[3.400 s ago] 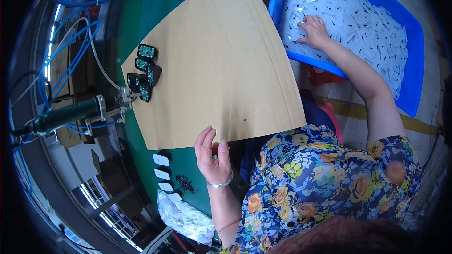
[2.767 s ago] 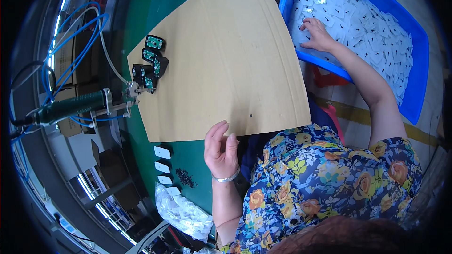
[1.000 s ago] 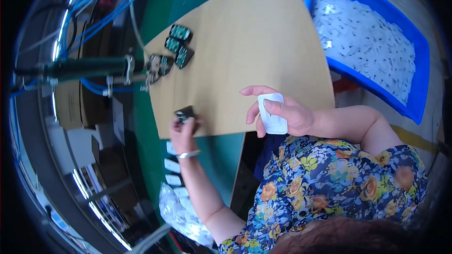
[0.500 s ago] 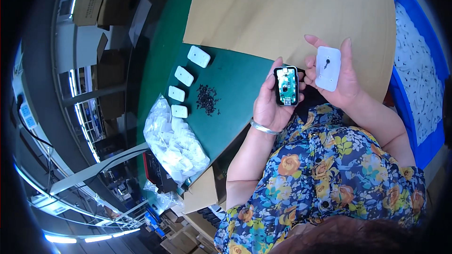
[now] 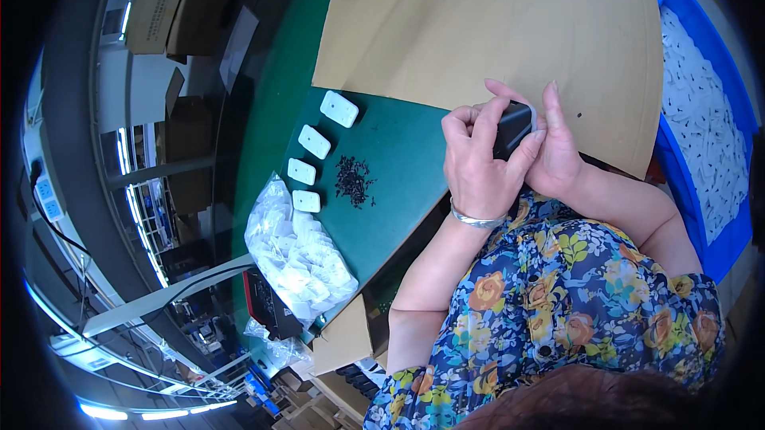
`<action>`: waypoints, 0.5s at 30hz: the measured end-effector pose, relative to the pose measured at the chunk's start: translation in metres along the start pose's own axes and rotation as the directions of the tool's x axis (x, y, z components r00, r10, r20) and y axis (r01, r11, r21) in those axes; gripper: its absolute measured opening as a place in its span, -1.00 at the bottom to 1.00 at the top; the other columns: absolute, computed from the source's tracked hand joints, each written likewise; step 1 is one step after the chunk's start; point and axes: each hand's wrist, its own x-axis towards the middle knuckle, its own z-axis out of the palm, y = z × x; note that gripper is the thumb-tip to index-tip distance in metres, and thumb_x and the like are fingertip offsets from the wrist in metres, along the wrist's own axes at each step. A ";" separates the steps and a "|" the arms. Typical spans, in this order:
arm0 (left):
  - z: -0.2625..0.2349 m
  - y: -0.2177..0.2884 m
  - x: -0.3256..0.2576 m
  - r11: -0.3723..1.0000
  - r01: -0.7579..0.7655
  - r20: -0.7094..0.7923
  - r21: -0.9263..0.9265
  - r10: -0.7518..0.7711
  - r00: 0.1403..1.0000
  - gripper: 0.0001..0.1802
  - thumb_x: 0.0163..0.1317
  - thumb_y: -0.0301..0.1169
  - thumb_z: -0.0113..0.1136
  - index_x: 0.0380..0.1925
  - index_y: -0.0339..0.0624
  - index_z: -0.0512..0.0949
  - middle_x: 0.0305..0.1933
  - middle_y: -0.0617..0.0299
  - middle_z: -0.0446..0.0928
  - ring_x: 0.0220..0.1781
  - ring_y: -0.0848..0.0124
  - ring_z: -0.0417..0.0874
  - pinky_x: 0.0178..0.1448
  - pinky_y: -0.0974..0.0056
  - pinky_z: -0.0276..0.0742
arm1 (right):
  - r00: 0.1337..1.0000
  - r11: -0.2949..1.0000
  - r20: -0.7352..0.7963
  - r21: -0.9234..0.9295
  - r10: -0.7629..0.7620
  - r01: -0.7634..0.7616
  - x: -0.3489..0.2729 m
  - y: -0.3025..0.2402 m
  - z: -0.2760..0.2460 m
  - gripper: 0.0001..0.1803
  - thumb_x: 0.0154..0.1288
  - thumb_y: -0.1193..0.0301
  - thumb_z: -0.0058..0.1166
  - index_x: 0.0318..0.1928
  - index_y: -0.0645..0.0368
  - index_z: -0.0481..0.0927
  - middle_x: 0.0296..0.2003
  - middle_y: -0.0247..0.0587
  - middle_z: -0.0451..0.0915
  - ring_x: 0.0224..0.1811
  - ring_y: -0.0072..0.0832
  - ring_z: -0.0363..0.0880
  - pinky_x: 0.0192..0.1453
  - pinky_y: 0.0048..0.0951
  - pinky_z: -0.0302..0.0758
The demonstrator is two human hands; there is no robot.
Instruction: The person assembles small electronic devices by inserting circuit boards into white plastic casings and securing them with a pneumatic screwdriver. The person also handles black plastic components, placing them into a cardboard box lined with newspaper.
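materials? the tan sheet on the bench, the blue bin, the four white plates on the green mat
Tan sheet: looks like cardboard, matte, flat brown, thin edge. Blue bin: likely moulded plastic, smooth, slightly glossy rim. White plates: probably plastic, uniform white, rounded corners; too small to be sure.

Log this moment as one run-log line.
left hand: grips black part | right hand: cups same part | nearby: white covers, screw pile, bag of covers on green mat
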 end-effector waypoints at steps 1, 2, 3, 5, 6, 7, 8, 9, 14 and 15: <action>0.001 0.000 0.000 1.000 -0.003 0.005 0.025 0.003 1.000 -0.46 -0.17 -0.24 0.41 -0.13 -0.13 0.49 -0.26 0.06 0.35 -0.25 0.23 0.43 -0.24 0.26 0.46 | 1.000 1.000 -0.014 -0.012 -0.007 0.007 0.001 0.001 0.000 -0.17 0.22 -0.28 -0.64 0.26 0.09 0.11 0.00 -0.19 0.38 0.09 -0.41 0.33 0.22 -0.34 0.26; 0.002 0.001 0.000 0.999 -0.006 0.012 0.040 0.005 1.000 -0.47 -0.16 -0.23 0.40 -0.13 -0.12 0.49 -0.26 0.05 0.35 -0.26 0.21 0.44 -0.25 0.25 0.47 | 1.000 1.000 -0.001 -0.017 -0.014 0.014 0.001 0.001 -0.002 -0.17 0.23 -0.27 -0.63 0.26 0.10 0.11 0.00 -0.19 0.38 0.09 -0.41 0.33 0.22 -0.34 0.27; 0.003 0.001 -0.001 0.998 -0.008 0.020 0.055 0.007 1.000 -0.47 -0.15 -0.22 0.39 -0.12 -0.11 0.49 -0.26 0.04 0.35 -0.28 0.19 0.44 -0.27 0.23 0.48 | 1.000 1.000 0.011 -0.021 -0.021 0.021 0.001 0.002 -0.004 -0.17 0.23 -0.27 -0.63 0.26 0.11 0.10 -0.01 -0.19 0.38 0.09 -0.41 0.33 0.21 -0.35 0.27; 0.003 0.002 -0.002 0.997 -0.005 0.040 0.079 0.002 0.999 -0.48 -0.12 -0.20 0.37 -0.12 -0.11 0.49 -0.26 0.04 0.35 -0.29 0.17 0.46 -0.29 0.21 0.49 | 0.999 0.999 0.025 -0.037 -0.031 0.032 0.001 0.002 -0.006 -0.18 0.24 -0.25 -0.62 0.26 0.13 0.10 -0.02 -0.18 0.38 0.08 -0.41 0.33 0.21 -0.35 0.27; 0.002 0.002 -0.002 0.996 0.001 0.051 0.090 -0.006 0.999 -0.48 -0.10 -0.19 0.36 -0.11 -0.10 0.48 -0.26 0.04 0.36 -0.29 0.17 0.47 -0.30 0.21 0.49 | 0.999 0.998 0.029 -0.047 -0.033 0.035 0.000 0.003 -0.006 -0.18 0.25 -0.25 -0.61 0.26 0.14 0.10 -0.02 -0.18 0.38 0.08 -0.41 0.33 0.21 -0.35 0.27; 0.002 0.002 -0.003 0.995 0.008 0.062 0.102 -0.014 0.998 -0.49 -0.09 -0.19 0.35 -0.10 -0.10 0.48 -0.25 0.04 0.36 -0.28 0.17 0.47 -0.30 0.21 0.49 | 0.999 0.998 0.033 -0.058 -0.035 0.037 0.000 0.003 -0.006 -0.18 0.25 -0.24 -0.61 0.25 0.15 0.09 -0.02 -0.18 0.38 0.08 -0.41 0.33 0.21 -0.35 0.27; 0.002 0.003 -0.005 0.994 0.011 0.070 0.107 -0.018 0.997 -0.47 -0.09 -0.17 0.34 -0.09 -0.11 0.47 -0.25 0.04 0.36 -0.27 0.16 0.48 -0.30 0.21 0.50 | 0.998 0.996 0.035 -0.074 -0.050 0.052 -0.001 0.004 -0.007 -0.19 0.26 -0.23 -0.60 0.26 0.15 0.08 -0.01 -0.18 0.38 0.09 -0.41 0.33 0.21 -0.34 0.27; 0.002 0.002 -0.005 0.994 0.013 0.078 0.112 -0.022 0.997 -0.46 -0.09 -0.15 0.33 -0.08 -0.11 0.47 -0.25 0.04 0.36 -0.26 0.16 0.49 -0.30 0.20 0.50 | 0.997 0.993 0.038 -0.092 -0.064 0.068 -0.002 0.005 -0.008 -0.20 0.27 -0.22 -0.60 0.26 0.16 0.07 -0.01 -0.17 0.37 0.09 -0.41 0.32 0.21 -0.34 0.27; -0.002 -0.006 -0.010 0.999 -0.038 0.142 0.037 0.032 0.989 -0.28 -0.17 -0.05 0.35 -0.01 -0.20 0.40 -0.17 0.01 0.39 -0.17 0.10 0.49 -0.21 0.18 0.51 | 0.995 0.977 0.064 -0.191 -0.079 0.090 -0.011 0.007 -0.007 -0.19 0.27 -0.20 -0.62 0.30 0.16 -0.08 0.06 -0.17 0.29 0.11 -0.42 0.29 0.22 -0.35 0.24; -0.005 -0.010 -0.009 0.996 -0.084 0.154 0.001 0.083 0.985 -0.24 -0.20 -0.04 0.36 0.00 -0.23 0.39 -0.14 0.00 0.39 -0.15 0.09 0.49 -0.18 0.18 0.50 | 0.995 0.976 0.072 -0.201 -0.069 0.083 -0.012 0.008 -0.007 -0.19 0.28 -0.20 -0.63 0.31 0.16 -0.12 0.07 -0.18 0.28 0.12 -0.42 0.28 0.22 -0.36 0.23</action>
